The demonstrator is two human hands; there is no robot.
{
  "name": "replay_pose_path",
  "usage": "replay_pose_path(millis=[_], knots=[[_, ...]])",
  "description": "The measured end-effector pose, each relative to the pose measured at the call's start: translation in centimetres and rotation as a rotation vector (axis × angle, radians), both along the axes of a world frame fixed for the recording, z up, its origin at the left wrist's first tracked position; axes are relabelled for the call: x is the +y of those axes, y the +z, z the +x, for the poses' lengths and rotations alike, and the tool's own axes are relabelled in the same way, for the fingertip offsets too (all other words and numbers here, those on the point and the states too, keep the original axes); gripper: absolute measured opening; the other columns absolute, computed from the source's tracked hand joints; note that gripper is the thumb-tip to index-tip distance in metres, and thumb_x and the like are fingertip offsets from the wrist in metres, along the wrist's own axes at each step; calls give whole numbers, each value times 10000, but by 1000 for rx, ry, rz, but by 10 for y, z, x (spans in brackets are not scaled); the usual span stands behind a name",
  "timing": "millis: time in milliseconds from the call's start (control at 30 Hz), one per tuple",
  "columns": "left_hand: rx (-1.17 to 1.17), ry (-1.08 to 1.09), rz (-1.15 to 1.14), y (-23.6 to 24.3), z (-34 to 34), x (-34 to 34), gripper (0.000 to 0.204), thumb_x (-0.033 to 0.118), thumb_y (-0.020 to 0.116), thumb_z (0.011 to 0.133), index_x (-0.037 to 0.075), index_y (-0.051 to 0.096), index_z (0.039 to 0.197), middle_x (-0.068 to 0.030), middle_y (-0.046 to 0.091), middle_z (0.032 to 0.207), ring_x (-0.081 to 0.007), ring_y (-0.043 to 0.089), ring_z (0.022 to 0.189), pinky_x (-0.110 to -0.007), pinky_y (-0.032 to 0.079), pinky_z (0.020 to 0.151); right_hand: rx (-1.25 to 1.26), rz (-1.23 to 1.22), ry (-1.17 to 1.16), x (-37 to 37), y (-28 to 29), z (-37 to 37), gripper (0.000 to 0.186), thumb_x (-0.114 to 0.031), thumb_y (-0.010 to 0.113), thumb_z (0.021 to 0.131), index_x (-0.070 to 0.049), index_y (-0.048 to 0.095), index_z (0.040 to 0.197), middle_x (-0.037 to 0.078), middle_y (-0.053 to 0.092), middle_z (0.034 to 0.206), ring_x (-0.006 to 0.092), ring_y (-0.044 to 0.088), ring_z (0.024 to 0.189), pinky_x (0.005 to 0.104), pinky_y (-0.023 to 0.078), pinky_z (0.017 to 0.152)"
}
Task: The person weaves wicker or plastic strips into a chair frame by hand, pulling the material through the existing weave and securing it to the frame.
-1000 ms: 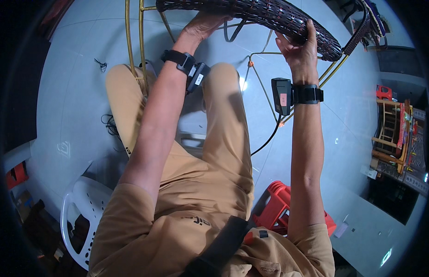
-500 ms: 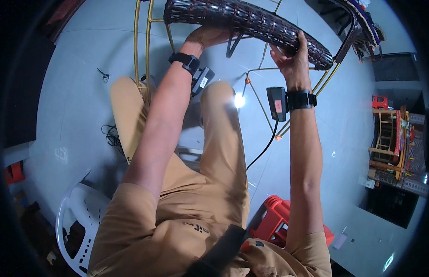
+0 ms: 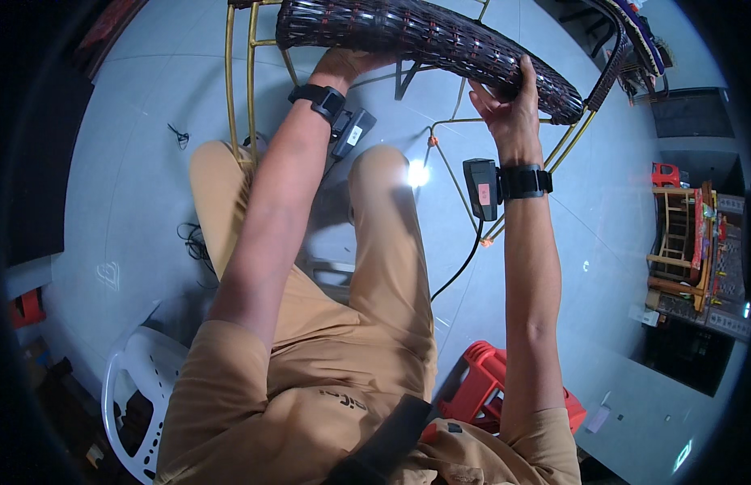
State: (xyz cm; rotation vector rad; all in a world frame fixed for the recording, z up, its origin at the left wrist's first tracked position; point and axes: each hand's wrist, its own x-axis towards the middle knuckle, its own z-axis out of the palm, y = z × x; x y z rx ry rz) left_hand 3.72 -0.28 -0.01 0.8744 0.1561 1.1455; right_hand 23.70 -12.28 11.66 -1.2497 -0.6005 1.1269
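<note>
A dark brown wicker panel [image 3: 428, 39] with a thick rounded edge slants across the top of the view. It is joined to a gold metal chair frame [image 3: 251, 89]. My left hand [image 3: 349, 66] reaches under the panel's near edge, its fingers hidden behind the weave. At the right part of the edge, my right hand [image 3: 511, 103] grips the wicker, thumb up against its front and fingers curled below. Each wrist wears a black strap with a small box, the left box [image 3: 353, 133] and the right box [image 3: 481, 189].
Thin gold legs [image 3: 456, 178] with orange ties stand between my knee and right arm. A red plastic stool [image 3: 476, 376] is by my right side, a white plastic chair [image 3: 137, 380] at lower left. Black cable [image 3: 196, 242] lies on the floor. Wooden furniture [image 3: 679, 242] stands far right.
The wicker panel and gold frame appear shifted slightly left in view. My left hand has moved a little left with them; my right hand keeps nearly the same place on the edge.
</note>
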Motion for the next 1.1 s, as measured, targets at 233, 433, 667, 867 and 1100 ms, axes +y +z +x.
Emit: replay_pose_path(millis=[233, 433, 667, 867, 1100], knots=[[210, 107, 168, -5, 3, 7, 287, 217, 553, 854, 118, 528, 1122, -68, 573, 1074, -198, 568, 960, -335, 528, 797, 19, -32, -7, 2, -1, 1, 555, -501, 601, 759, -35, 498, 1042, 126, 630, 882, 289, 645, 804, 357, 527, 689], [-48, 13, -166, 11, 4, 7, 384, 310, 552, 842, 122, 489, 1171, -82, 562, 1098, -212, 552, 991, -385, 516, 807, -23, -16, 16, -1, 3, -1, 566, -516, 550, 787, -16, 507, 1048, 142, 620, 927, 285, 647, 797, 327, 539, 649], [-59, 20, -201, 13, -3, 12, 411, 356, 515, 849, 123, 475, 1185, -89, 558, 1110, -219, 543, 1009, -403, 508, 814, 6, -12, 23, 0, 2, 2, 565, -507, 580, 777, -26, 507, 1065, 151, 621, 929, 291, 647, 795, 303, 546, 603], [-57, 51, -232, 13, -15, 18, 438, 395, 483, 855, 123, 464, 1197, -95, 554, 1121, -226, 535, 1025, -418, 502, 819, 30, -34, 51, -2, 2, 6, 559, -503, 598, 769, -33, 511, 1058, 150, 624, 916, 305, 644, 797, 313, 538, 613], [-52, 59, -296, 13, -21, 16, 472, 440, 446, 861, 124, 451, 1212, -101, 550, 1133, -233, 526, 1043, -435, 494, 826, 49, -58, 42, 0, 3, 5, 519, -478, 603, 775, -35, 525, 1035, 138, 630, 900, 301, 646, 797, 313, 527, 628]])
